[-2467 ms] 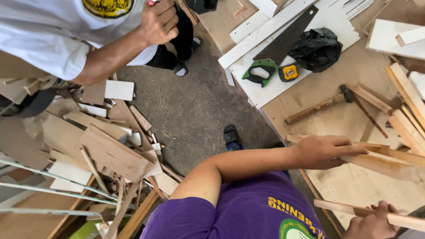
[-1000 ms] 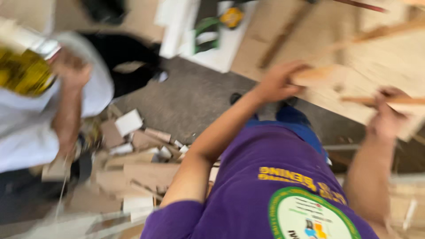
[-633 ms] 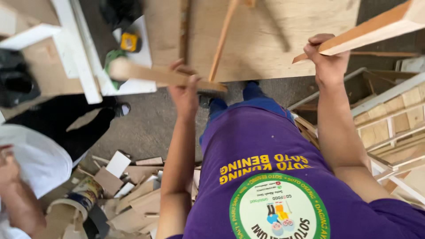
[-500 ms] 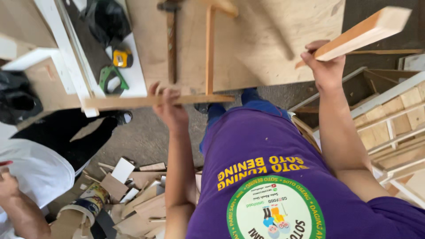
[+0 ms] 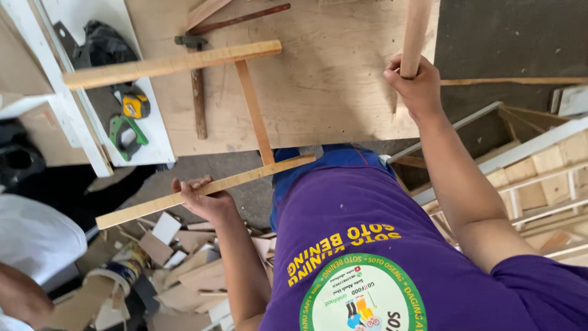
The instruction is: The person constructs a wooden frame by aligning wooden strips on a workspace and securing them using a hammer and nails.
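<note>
My left hand (image 5: 205,199) grips the near bar of an H-shaped frame (image 5: 248,110) made of three pale wooden slats. The frame lies partly on the plywood board (image 5: 331,86), and its near bar juts out over the floor. My right hand (image 5: 416,83) is closed around a separate upright wooden slat (image 5: 415,30) at the board's right edge. I wear a purple shirt with a round printed badge.
A hammer (image 5: 195,79) lies on the plywood beside the frame. A yellow tape measure (image 5: 135,105) and a green-handled saw (image 5: 127,132) rest on a white panel at left. Wood offcuts (image 5: 184,270) litter the floor below. Another person's white sleeve (image 5: 33,236) shows at lower left. Slatted wooden frames (image 5: 539,178) stand at right.
The view has swung over the plywood. My left hand has slid the H-frame lower and toward me. My right hand turned its slat from slanted to upright.
</note>
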